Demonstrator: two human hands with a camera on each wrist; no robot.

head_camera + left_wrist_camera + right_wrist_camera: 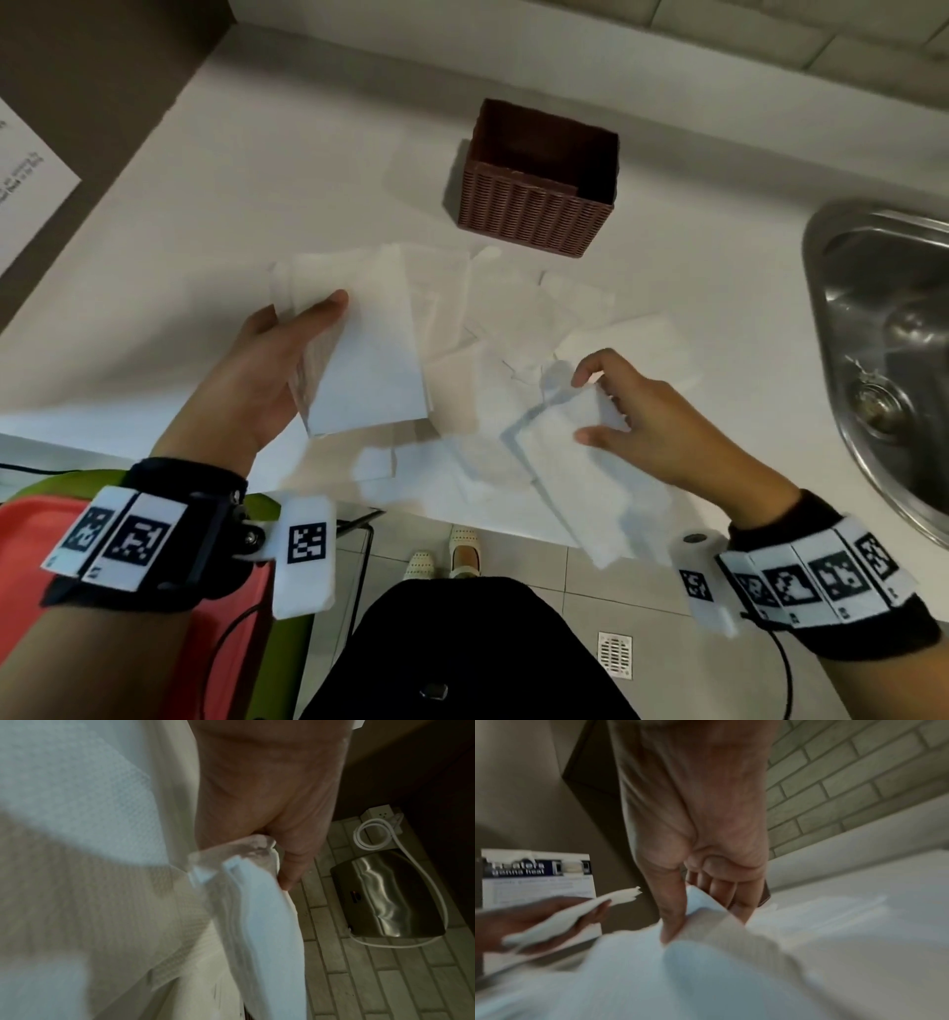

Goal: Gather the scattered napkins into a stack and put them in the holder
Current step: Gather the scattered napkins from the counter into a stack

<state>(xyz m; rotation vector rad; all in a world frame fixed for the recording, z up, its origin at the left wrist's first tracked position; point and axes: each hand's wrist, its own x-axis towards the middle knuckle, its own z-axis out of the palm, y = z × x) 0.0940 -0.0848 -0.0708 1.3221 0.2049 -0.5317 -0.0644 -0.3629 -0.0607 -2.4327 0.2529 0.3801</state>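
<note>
These paper napkins (518, 329) look feather-light, soft and limp, so I judge they will sag, slide over one another and tear if I tug a corner hard. A thin sheet is best taken by pinching an edge or corner between thumb and fingertips. A bundle is best held across its width, thumb on top and fingers beneath, so the sheets stay squared.

My left hand (267, 370) holds the gathered stack (369, 354) that way: my thumb lies across the top sheet and my fingers curl under it, lifted off the white surface (257, 169). The left wrist view shows the stack's layered edge (246, 894) pressed beside my thumb.

My right hand (647, 426) is apart from the left, near the front edge of the surface. Its thumb and fingertips pinch the raised corner of one loose napkin (575, 462), which droops away below the hand; the right wrist view is blurred but shows the same pinch (677, 914).

The rest of the napkins lie scattered and overlapping on the surface between and beyond my hands. The brown woven holder (539, 190) stands behind them, upright, open-topped and apparently empty, well beyond both hands. A steel sink (883, 329) lies off to my right.
</note>
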